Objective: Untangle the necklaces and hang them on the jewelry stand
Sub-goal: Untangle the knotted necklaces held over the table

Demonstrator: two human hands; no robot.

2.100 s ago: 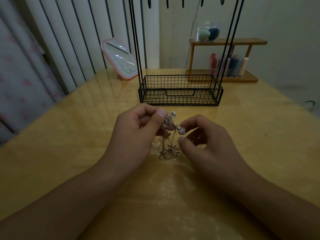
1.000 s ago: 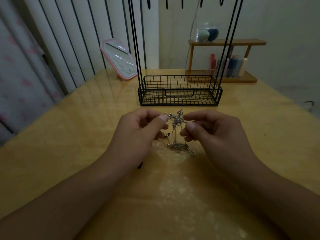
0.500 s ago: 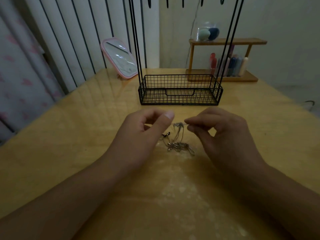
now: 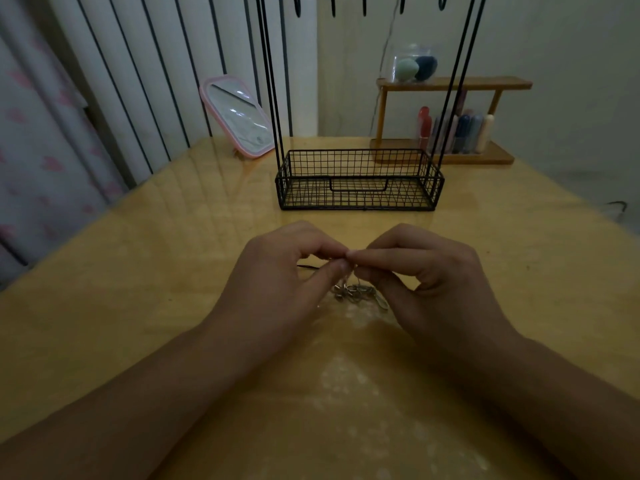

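- Ahead, the black wire jewelry stand (image 4: 360, 188) sits beyond your hands, a pink mirror (image 4: 239, 116) to its left.
- Your left hand (image 4: 287, 282) and right hand (image 4: 426, 282) meet fingertip to fingertip, pinching the tangled necklaces (image 4: 356, 292).
- The tangle hangs to the table (image 4: 138, 271); its long axis is unclear.

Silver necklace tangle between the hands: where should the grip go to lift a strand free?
Pinch a strand where it rises from the silver necklace tangle, just under the fingertips, coming from above. The clump lies flat on the yellow wooden table; only the raised strands are clear of it.
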